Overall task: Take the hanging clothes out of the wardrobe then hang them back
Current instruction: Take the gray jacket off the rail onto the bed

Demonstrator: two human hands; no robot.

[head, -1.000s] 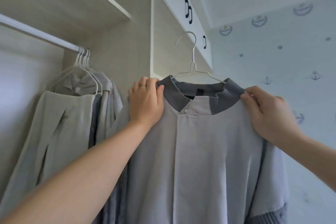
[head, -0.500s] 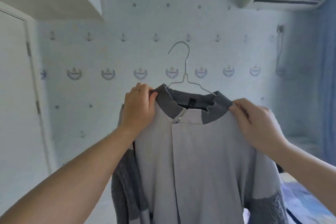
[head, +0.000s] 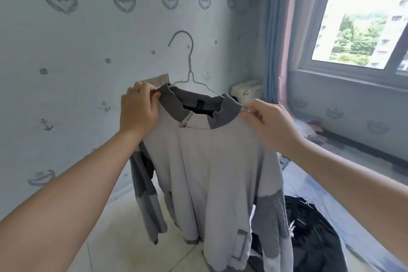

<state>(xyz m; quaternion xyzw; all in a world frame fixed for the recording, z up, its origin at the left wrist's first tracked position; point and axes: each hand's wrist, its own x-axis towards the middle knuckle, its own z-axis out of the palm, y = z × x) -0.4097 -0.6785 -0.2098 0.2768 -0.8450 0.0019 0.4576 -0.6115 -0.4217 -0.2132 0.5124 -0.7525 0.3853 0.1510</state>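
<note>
Holding a grey jacket (head: 209, 172) up at chest height by both shoulders, on its wire hanger (head: 190, 59). The left hand (head: 138, 108) pinches the dark collar edge on its side, with the thumb and fingers (head: 152, 95) curled tight on the cloth. The right hand (head: 273, 126) pinches the other shoulder just beside the collar, fingertips closed on cloth. It may have the hanger wire underneath too, but I can't tell. The hook stands upright above the collar, caught on nothing.

The two-handed shoulder grip makes sense: the wire is thin and the jacket is slack, so pinning both shoulders stops it sliding off and leaves the front spread flat. Sleeves and hem hang loose, clear of the tiled floor (head: 123, 238).

The wardrobe is not in view. The jacket is out in the room, between a patterned wall (head: 88, 40) and a bed (head: 331, 194) under a window (head: 364, 17). A pile of dark clothes (head: 313, 234) lies on the bed's blue sheet, just behind the jacket's lower right edge.

Judging by that, this is the take-out half, and the jacket is probably headed for the bed beside the pile. The hang-back step is not yet begun. The risk is a sleeve dragging, or the collar slipping off the wire when it is laid down.
</note>
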